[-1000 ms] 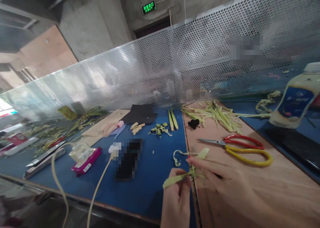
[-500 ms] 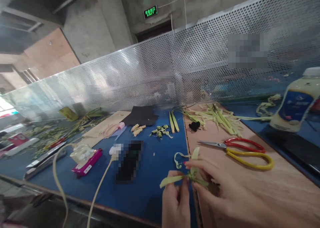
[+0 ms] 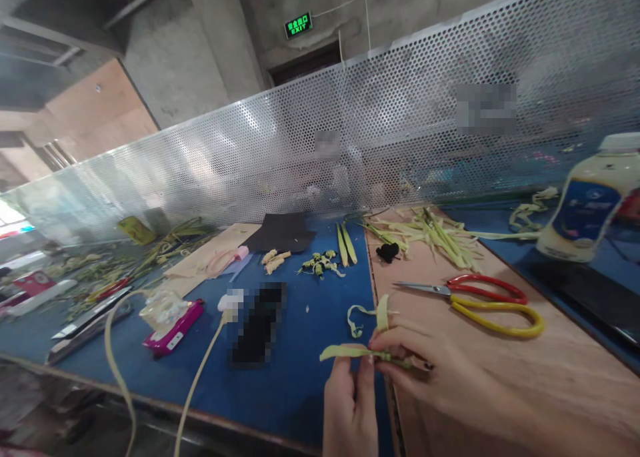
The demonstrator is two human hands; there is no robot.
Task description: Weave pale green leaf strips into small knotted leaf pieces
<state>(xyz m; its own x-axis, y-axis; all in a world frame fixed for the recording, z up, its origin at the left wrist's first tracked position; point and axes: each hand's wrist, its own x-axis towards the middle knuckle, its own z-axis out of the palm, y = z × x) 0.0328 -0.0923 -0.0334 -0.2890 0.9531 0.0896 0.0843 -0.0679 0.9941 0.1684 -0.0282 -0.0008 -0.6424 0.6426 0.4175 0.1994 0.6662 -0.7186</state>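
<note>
A pale green leaf strip (image 3: 345, 351) with a small knotted middle is pinched between both hands, low in the view. My left hand (image 3: 351, 397) is closed, thumb and fingertips on the strip beside the knot. From the right, my right hand (image 3: 425, 363) closes its fingers around the knot and the other end, hiding part of it. One end of the strip stands up above the right fingers. Just behind the hands lies a curled thin leaf strip (image 3: 356, 322). Scissors (image 3: 465, 297) with one red and one yellow handle rest beyond the right hand, blades pointing left.
Loose leaf strips (image 3: 445, 240) lie on the wooden board (image 3: 560, 370), near a black bundle (image 3: 388, 252). Small knotted leaf pieces (image 3: 320, 263) sit on the blue table. To the left are a purple packet (image 3: 173, 330) and a cable (image 3: 200, 383); a bottle (image 3: 583, 203) stands right.
The right fingers have folded down over the knot, and the upright strip end now curls lower. The left hand has hardly moved. The camera view has shifted slightly.
</note>
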